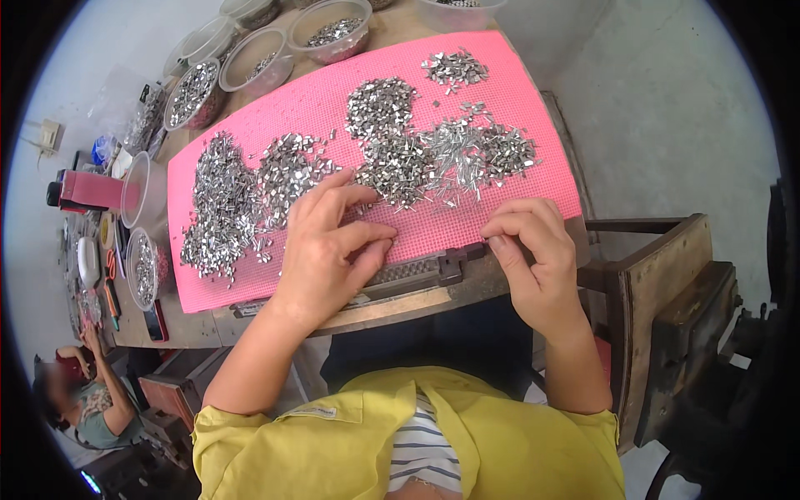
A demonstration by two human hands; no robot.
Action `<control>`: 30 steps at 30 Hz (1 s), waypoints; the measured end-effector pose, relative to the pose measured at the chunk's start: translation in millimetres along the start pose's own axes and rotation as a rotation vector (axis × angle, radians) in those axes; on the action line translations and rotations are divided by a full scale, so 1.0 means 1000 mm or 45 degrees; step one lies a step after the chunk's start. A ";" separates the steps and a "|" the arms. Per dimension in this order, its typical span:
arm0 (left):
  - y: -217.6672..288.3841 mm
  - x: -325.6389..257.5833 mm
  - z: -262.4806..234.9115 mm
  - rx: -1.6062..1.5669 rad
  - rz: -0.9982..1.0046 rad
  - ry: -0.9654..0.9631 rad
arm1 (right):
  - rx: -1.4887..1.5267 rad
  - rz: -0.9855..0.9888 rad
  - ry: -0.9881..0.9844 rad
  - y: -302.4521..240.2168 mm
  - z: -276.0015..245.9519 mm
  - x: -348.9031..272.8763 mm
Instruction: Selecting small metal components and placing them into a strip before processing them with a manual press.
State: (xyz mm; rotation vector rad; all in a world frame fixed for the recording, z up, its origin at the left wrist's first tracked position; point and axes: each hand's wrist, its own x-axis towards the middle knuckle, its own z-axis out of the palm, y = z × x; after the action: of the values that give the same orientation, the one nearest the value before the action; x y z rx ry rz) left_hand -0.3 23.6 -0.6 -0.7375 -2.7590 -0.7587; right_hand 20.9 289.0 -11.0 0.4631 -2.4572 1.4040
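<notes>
My left hand (329, 250) is over the front of a pink textured mat (275, 104). Its thumb and forefinger are pinched together; whatever is between them is too small to make out. To the right, my right hand (537, 262) also pinches thumb and forefinger, beside the right end of a long dark metal fixture (408, 275) along the table's front edge. What it holds is hidden too. Beyond my left fingers lie heaps of small metal pieces (396, 167) and a pile of thin metal pins (457, 158). A larger metal heap (221, 200) lies farther left.
Several clear plastic tubs of metal pieces, such as one tub (333, 32), line the far and left edges. A phone (156, 323) and orange-handled tool (111, 275) lie at left. A wooden stand (658, 283) stands right of the table; another person (96, 392) sits lower left.
</notes>
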 end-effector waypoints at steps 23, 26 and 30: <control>0.013 0.000 0.004 -0.005 -0.163 -0.092 | -0.009 -0.009 -0.133 -0.006 0.028 -0.008; 0.019 -0.003 0.002 -0.075 -0.175 -0.063 | -0.022 -0.015 -0.115 -0.005 0.030 -0.009; 0.028 -0.013 0.001 -0.205 -0.131 -0.081 | -0.124 -0.115 -0.162 -0.007 0.034 -0.011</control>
State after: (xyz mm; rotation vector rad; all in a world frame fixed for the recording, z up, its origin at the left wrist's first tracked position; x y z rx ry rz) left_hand 25.3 39.6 6.3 -0.6634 -2.8362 -1.0042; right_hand 30.9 257.5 -26.1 0.6510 -2.5552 1.2491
